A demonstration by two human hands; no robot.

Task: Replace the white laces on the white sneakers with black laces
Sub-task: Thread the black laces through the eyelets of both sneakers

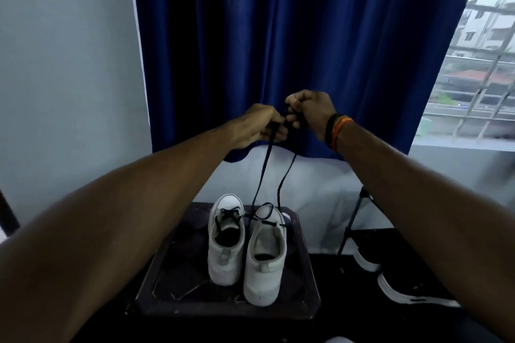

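Note:
Two white sneakers stand side by side on a dark stool (167, 281), heels toward me. The left sneaker (225, 242) has a black lace threaded through its eyelets. The right sneaker (266, 256) has a black lace (260, 181) through its front eyelets, and both lace ends rise taut to my hands. High above the shoes, in front of the curtain, my left hand (259, 125) pinches one lace end. Close beside it my right hand (309, 111), wearing orange and black wristbands, pinches the other end. No white laces are in view.
A dark blue curtain (278, 36) hangs behind the stool, with a pale wall (64, 64) to the left. A barred window (479, 64) is at the right. A black tripod leg (351, 225) and dark shoes with white soles (395, 284) sit on the floor at the right.

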